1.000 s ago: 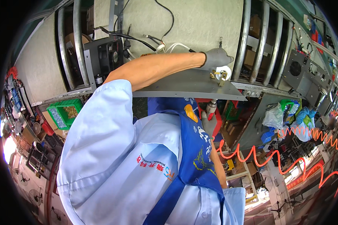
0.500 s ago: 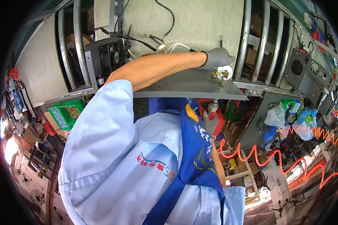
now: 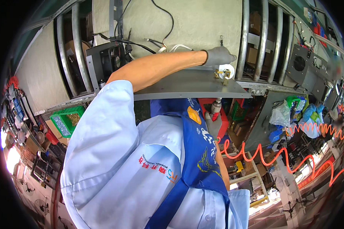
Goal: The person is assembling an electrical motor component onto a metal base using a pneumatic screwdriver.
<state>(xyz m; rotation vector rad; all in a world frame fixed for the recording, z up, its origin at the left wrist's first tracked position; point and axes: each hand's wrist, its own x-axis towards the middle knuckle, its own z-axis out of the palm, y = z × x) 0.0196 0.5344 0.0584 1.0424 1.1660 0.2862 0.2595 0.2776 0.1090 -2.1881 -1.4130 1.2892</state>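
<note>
My left hand (image 3: 219, 56), in a grey glove, reaches across a dark grey metal panel (image 3: 176, 84). It is curled beside a white round part (image 3: 227, 71), and whatever its tucked fingers grip is hidden. Brass-coloured terminals (image 3: 226, 77) stand on the panel next to the round part. Below the panel's near edge, my gloved right hand (image 3: 214, 125) wraps round a red and silver air screwdriver (image 3: 216, 108). The tool points upward at the panel's underside, beneath the terminals; its very tip is hard to make out.
Black and white cables (image 3: 162, 46) lie beyond my left forearm. A dark housing with a fan (image 3: 103, 63) stands at the left. Metal rollers (image 3: 262, 42) flank the pale board. Green bins of screws (image 3: 68, 119) hang lower left. An orange coiled hose (image 3: 271, 160) stretches off right.
The view has shifted slightly, so the bench appears a little farther left. My left hand stays by the white round part, and the screwdriver remains upright under the panel in my right hand.
</note>
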